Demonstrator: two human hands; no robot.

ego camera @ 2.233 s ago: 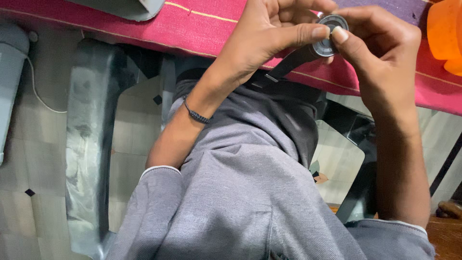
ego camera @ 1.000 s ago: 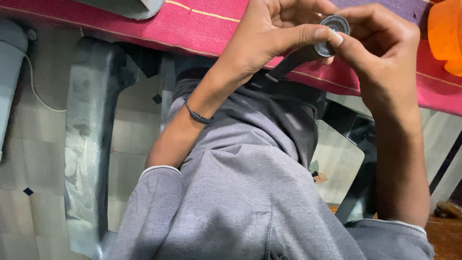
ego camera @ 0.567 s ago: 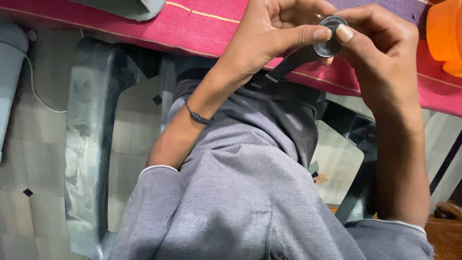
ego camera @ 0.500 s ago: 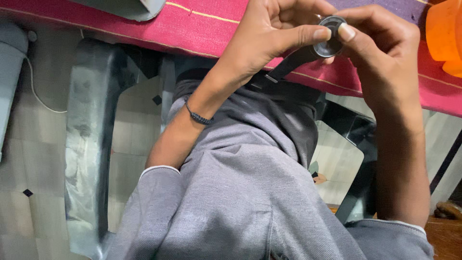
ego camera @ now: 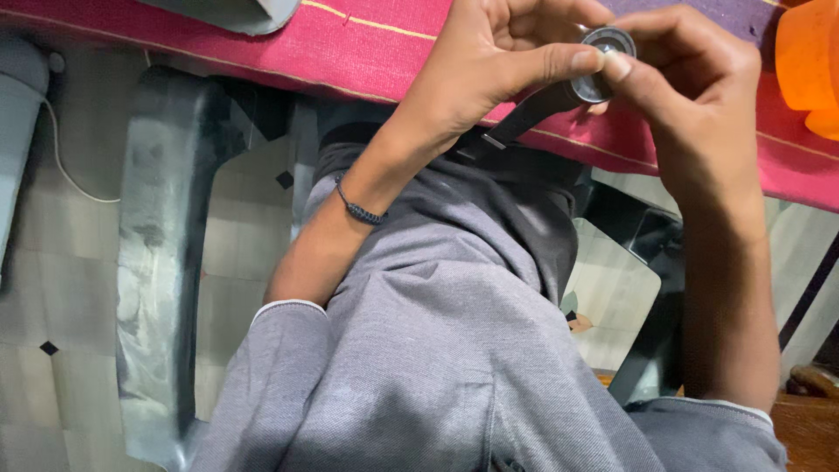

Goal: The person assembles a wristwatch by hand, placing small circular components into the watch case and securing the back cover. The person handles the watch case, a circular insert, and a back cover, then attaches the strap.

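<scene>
Hands, left and right, pinch one round metal watch case above the red table edge.

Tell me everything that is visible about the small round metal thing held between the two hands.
The round metal piece is small, disc-shaped and silver-grey, with a shiny rim around a darker, glassy-looking centre. It looks like metal. It is held up near the top of the view, in front of the pink cloth, tilted with its face partly toward the camera. The left hand presses its thumb against one side; the right hand pinches the other side with fingertips. A dark strap hangs down from under it; whether they are joined is hidden.
</scene>
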